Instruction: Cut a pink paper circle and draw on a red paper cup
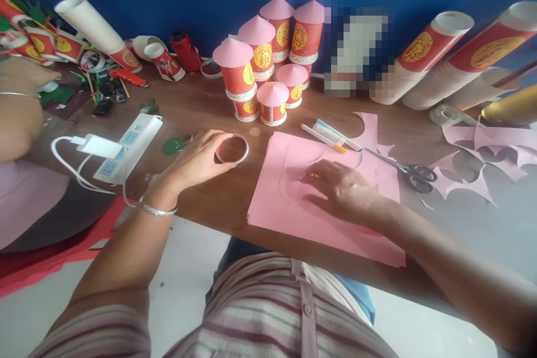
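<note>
My left hand (200,158) grips a round ring (245,152), which looks like a roll of tape, by its left side just above the brown table. Over a stack of pink paper sheets (268,201), my right hand (335,183) lies with its fingers apart and nothing visible in them. Curved lines are drawn on the top sheet near those fingers. Two markers (325,137) rest along the paper's far edge. Scissors (413,172) with dark handles are right of the stack, beside pink paper offcuts (465,182).
Behind stand several red paper-cup towers (237,79) with pink cone tops. Stacked cups (423,50) lean at the right. A white power strip (128,148) with a plugged charger and cable is left. Another person's arm (19,106) reaches in at the left edge.
</note>
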Demonstrator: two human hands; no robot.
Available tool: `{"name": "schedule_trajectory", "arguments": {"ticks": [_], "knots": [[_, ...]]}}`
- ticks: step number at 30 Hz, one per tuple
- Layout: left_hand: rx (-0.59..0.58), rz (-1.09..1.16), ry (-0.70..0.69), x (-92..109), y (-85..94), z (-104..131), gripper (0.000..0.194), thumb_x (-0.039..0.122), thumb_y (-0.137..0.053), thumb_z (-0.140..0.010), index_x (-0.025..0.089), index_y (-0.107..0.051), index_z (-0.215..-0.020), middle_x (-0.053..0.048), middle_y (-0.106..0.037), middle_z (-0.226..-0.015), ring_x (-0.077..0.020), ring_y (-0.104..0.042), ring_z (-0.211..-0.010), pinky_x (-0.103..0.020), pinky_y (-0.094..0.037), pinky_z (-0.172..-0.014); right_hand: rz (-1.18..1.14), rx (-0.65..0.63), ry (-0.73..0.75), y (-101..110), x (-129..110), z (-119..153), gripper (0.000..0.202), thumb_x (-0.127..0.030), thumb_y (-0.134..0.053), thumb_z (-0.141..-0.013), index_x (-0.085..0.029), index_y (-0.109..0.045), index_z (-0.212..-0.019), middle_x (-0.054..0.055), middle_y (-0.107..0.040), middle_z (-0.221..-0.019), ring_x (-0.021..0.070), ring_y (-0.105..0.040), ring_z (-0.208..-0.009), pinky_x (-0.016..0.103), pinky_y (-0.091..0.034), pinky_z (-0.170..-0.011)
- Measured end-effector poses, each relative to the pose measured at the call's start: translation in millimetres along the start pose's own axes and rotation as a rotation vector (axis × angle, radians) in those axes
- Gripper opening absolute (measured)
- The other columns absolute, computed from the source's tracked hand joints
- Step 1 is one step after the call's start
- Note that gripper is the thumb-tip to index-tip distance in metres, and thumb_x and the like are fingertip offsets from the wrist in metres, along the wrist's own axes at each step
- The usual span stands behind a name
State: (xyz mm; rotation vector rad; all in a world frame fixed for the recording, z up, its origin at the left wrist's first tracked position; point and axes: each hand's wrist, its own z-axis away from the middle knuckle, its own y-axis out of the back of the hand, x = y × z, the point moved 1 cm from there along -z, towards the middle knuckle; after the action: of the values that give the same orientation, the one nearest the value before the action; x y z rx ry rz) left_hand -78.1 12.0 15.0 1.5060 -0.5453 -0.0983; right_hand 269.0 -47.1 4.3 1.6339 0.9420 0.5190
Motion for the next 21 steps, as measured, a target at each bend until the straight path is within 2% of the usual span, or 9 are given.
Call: {"name": "schedule_trajectory", "arguments": {"ticks": [3,6,10,14,21], "knots": [[0.019,0.012,-0.003,-1.7,-1.9,0.1,0.061,0.045,-0.071,-0.085,0.023,-0.055,-0.140,-0.009,-0.060,-0.140,-0.0310,-0.054,-0.134,-0.048,-0.043,-0.115,0.159,-0.107,-0.017,10.4,-27.9,8.1,0.036,-0.042,-0.065,-0.096,-0.012,-0.067,-0.116,0.017,-0.070,-0.110,0.0286,-0.064,-0.098,0.038,-0.052,-0.072],[0.032,0.018,-0.001,-1.6,-2.9,0.2,0.060,0.045,-0.071,-0.085,0.023,-0.056,-0.139,-0.009,-0.061,-0.140,-0.0308,-0.055,-0.132,-0.047,-0.043,-0.115,0.302,-0.162,-0.039,17.4,-49.1,16.4,0.043,-0.044,-0.062,-0.098,-0.010,-0.066,-0.123,0.019,-0.069,-0.116,0.0308,-0.063,-0.102,0.039,-0.051,-0.069],[0.031,0.023,0.001,-0.9,-3.1,0.5,0.060,0.046,-0.070,-0.085,0.025,-0.056,-0.140,-0.008,-0.060,-0.140,-0.0305,-0.055,-0.132,-0.047,-0.043,-0.114,0.411,-0.151,-0.020,12.4,-65.4,23.3,0.023,-0.021,-0.061,-0.095,-0.011,-0.071,-0.114,0.018,-0.073,-0.110,0.0286,-0.065,-0.101,0.036,-0.051,-0.065],[0.023,0.017,-0.003,-1.6,-3.5,1.1,0.058,0.046,-0.070,-0.086,0.025,-0.057,-0.138,-0.008,-0.060,-0.140,-0.0301,-0.055,-0.131,-0.047,-0.043,-0.115,0.523,-0.066,0.040,0.7,-73.0,26.0,0.032,0.002,-0.059,-0.081,-0.004,-0.074,-0.108,0.023,-0.074,-0.112,0.0313,-0.069,-0.108,0.033,-0.053,-0.065],[0.022,-0.005,-0.011,-1.7,-4.3,1.7,0.052,0.048,-0.068,-0.087,0.025,-0.061,-0.133,-0.009,-0.059,-0.140,-0.0295,-0.055,-0.132,-0.047,-0.042,-0.114,0.550,0.005,0.071,-5.4,-77.9,32.3,0.026,0.006,-0.055,-0.081,0.002,-0.073,-0.099,0.029,-0.075,-0.105,0.0356,-0.074,-0.098,0.036,-0.057,-0.063]]}}
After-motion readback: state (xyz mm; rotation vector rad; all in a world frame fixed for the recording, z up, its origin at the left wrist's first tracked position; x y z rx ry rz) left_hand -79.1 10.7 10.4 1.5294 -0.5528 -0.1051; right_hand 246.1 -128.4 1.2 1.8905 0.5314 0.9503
